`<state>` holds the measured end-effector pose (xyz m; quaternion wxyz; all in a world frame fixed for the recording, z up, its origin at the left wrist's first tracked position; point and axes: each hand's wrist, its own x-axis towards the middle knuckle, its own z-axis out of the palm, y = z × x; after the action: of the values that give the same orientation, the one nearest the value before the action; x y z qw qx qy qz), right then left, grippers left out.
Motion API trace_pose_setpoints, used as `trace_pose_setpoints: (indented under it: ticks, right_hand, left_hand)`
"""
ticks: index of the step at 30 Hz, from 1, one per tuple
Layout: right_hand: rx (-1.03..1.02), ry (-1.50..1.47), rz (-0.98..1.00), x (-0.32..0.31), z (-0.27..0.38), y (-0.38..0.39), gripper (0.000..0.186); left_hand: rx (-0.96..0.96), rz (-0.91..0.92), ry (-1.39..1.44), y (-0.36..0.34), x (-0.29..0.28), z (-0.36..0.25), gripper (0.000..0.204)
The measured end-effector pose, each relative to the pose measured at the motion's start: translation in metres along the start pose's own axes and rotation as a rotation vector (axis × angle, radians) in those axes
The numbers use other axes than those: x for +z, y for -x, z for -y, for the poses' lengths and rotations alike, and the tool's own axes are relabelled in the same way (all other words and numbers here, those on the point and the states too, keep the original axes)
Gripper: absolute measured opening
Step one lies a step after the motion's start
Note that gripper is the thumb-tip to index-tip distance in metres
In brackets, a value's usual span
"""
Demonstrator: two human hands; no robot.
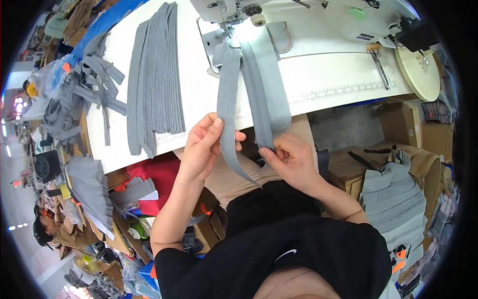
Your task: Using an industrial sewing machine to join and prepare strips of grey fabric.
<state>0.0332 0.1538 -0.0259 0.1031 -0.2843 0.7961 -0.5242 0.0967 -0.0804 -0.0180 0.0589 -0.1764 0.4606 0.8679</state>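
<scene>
My left hand (206, 144) pinches a narrow grey fabric strip (229, 99) between thumb and fingers. The strip's upper end lies under the head of a sewing machine (234, 25), and its loose tail curls down past my hand. With thumb and fingers closed, my right hand (291, 157) grips the lower end of a folded grey strip (256, 94), which also runs up to the lit needle area. Just right of that hangs a wider, lighter grey fabric piece (279, 94) over the table's front edge. The needle area is partly hidden by the machine head.
A stack of grey strips (157, 79) lies on the white table (199, 97) to the left, beyond it a tangle of scraps (99, 79). Tweezers (381, 70) and a round cream disc (418, 74) are at the right. Grey pieces (393, 189) rest on cardboard boxes lower right.
</scene>
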Motion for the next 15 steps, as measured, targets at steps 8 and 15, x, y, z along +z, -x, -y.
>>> trace_pose_setpoints:
  ticks: [8,15]
  right_hand:
    - [0.068,-0.022,0.007,0.012,-0.027,0.005,0.023]
    - [0.120,-0.025,0.055,0.014,-0.035,0.017,0.023]
  left_hand:
    - [-0.172,0.051,0.154,0.010,0.004,0.057,0.028]
    - [0.127,-0.196,-0.531,-0.017,0.002,0.104,0.033]
